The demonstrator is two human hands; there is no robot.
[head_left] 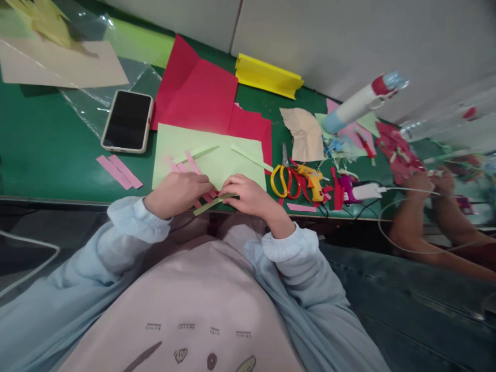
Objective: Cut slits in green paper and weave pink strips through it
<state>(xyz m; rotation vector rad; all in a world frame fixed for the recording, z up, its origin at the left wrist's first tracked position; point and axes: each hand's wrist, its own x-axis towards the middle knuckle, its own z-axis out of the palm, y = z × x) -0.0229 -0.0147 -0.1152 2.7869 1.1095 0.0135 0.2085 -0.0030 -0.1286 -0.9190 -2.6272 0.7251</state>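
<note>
One phone (127,121), one pair of scissors (285,179), one glue gun (312,182), two loose pink strips (119,171).

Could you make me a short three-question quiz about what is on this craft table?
1. True or false: the phone lies screen-up on the green table.
2. What lies right of the right hand: A. yellow-handled scissors, B. a stapler, C. a ruler?
3. Fill in: the left hand and right hand hold paper strips over the light ____ sheet.

Key
1. True; its dark screen faces up.
2. A; a yellow glue gun lies just beyond them.
3. Green; pink strips and a green strip meet between the fingers.
</note>
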